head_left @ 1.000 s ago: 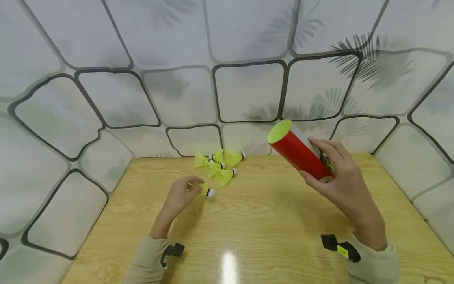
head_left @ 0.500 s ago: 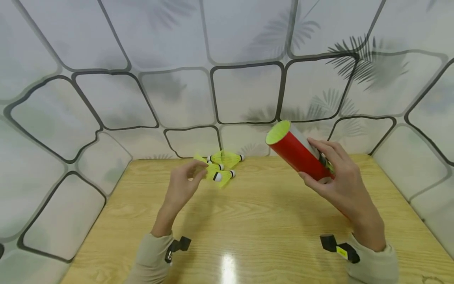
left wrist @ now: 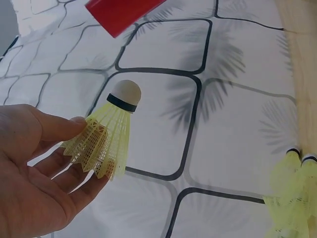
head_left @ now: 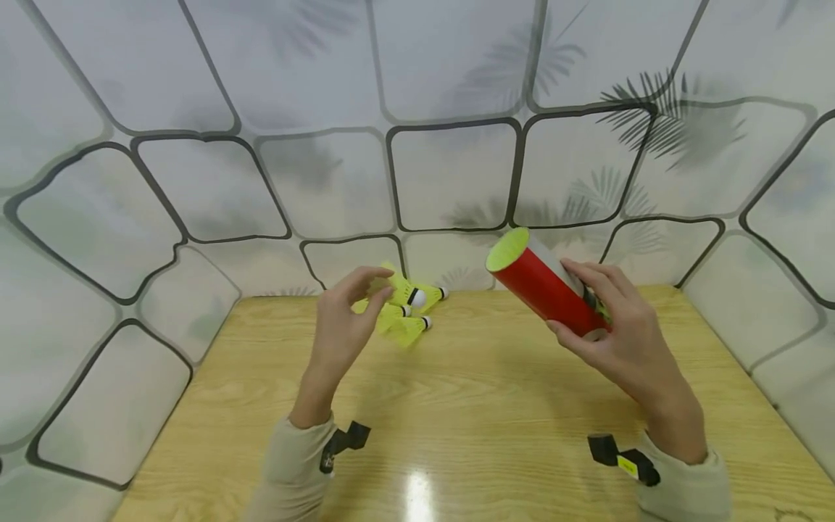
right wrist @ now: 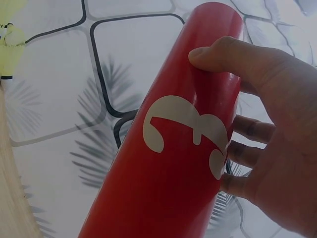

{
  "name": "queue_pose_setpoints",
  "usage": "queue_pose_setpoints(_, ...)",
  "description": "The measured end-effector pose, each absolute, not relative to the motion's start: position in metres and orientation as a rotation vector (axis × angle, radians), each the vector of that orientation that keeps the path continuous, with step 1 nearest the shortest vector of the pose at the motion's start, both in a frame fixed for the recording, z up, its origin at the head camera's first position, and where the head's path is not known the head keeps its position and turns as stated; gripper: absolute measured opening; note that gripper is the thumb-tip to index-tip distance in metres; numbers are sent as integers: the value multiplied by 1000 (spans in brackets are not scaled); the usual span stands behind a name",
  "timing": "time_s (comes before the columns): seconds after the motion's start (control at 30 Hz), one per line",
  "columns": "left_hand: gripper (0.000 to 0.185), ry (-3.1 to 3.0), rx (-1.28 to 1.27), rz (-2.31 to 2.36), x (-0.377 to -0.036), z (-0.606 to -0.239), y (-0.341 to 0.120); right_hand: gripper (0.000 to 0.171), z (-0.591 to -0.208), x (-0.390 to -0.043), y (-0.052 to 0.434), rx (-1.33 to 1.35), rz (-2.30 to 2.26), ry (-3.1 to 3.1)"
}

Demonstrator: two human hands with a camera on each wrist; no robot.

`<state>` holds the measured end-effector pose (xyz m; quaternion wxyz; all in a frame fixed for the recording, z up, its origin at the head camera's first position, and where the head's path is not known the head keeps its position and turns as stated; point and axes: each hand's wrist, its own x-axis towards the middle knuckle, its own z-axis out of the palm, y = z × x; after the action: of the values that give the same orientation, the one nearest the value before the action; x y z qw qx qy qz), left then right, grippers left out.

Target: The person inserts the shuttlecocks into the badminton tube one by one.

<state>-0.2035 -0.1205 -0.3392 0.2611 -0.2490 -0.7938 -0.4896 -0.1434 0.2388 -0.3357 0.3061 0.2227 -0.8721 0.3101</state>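
Note:
My left hand (head_left: 346, 319) pinches a yellow shuttlecock (head_left: 406, 293) by its skirt, lifted above the table with the white cork pointing right toward the tube. In the left wrist view the held shuttlecock (left wrist: 109, 136) sits between thumb and fingers (left wrist: 59, 126). My right hand (head_left: 613, 326) grips a red tube (head_left: 544, 283), tilted, its open yellow-lined mouth (head_left: 507, 249) facing up and left. In the right wrist view the red tube (right wrist: 168, 148) carries a white mark, and thumb and fingers wrap round it.
Several more yellow shuttlecocks (head_left: 407, 326) lie in a small pile at the back of the wooden table (head_left: 457, 406), near the patterned wall (head_left: 450, 174). Padded patterned walls close in the left, back and right sides.
My left hand has lifted one shuttlecock off the table and carried it up and to the right, toward the tube mouth. The right hand and tube have hardly moved.

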Motion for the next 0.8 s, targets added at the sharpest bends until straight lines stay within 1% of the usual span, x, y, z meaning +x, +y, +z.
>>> queue_pose_setpoints(0.43,21,-1955,-713,-1472,-188,-318,-100,88,-337,-146,229,659,877,-2271)
queue_pose_setpoints(0.8,21,-1742,-696,-1641,-183,-319,-90,86,-340,-148,221,698,861,-2288)
